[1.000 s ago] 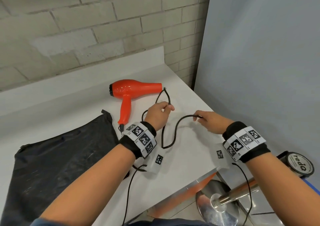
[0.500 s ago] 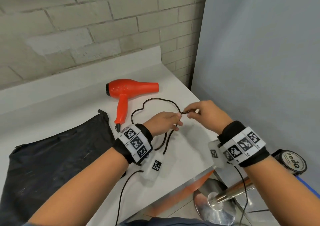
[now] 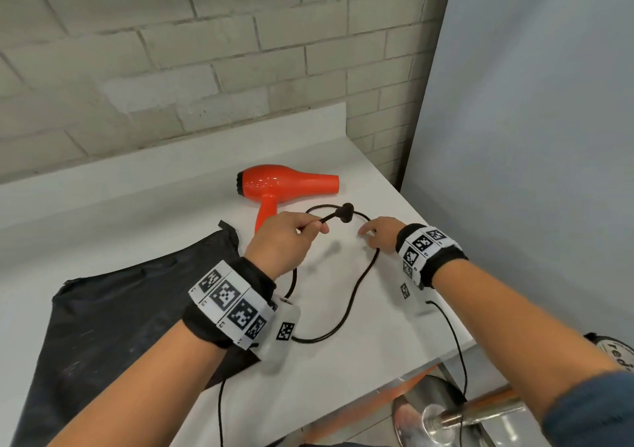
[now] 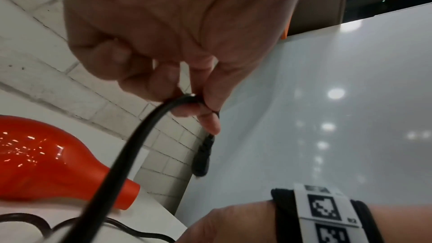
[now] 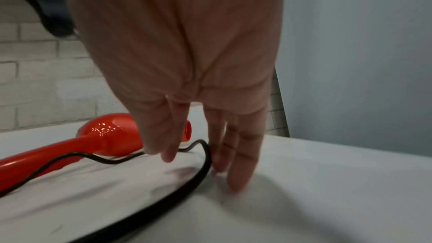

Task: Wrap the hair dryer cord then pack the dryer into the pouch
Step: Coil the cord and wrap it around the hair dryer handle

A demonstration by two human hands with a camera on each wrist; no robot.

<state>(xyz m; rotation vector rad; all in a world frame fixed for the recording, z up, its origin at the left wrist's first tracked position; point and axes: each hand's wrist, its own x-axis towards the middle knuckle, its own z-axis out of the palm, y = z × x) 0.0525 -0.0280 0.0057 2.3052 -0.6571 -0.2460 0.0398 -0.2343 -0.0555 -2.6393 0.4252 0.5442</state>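
Observation:
An orange hair dryer [image 3: 284, 184] lies on the white counter [image 3: 137, 213], nozzle to the right; it also shows as the dryer [image 4: 46, 162] and the dryer [image 5: 110, 136] in the wrist views. Its black cord [image 3: 356, 285] loops over the counter. My left hand [image 3: 302, 230] pinches the cord near the black plug [image 3: 344, 212], which sticks out past the fingers and hangs as the plug [image 4: 202, 156] in the left wrist view. My right hand [image 3: 372, 235] reaches down with straight fingers [image 5: 240, 163] touching the cord [image 5: 201, 169] on the counter. A black pouch [image 3: 120, 309] lies flat at the left.
A brick wall [image 3: 206, 52] backs the counter and a grey panel [image 3: 531, 138] closes the right side. A metal stool base [image 3: 446, 419] and a tape roll [image 3: 614, 354] sit below the counter's front edge. Thin sensor cables hang from both wrists.
My left hand took the plug end from the right hand and lifted it. The right hand let go and dropped to the cord loop on the counter.

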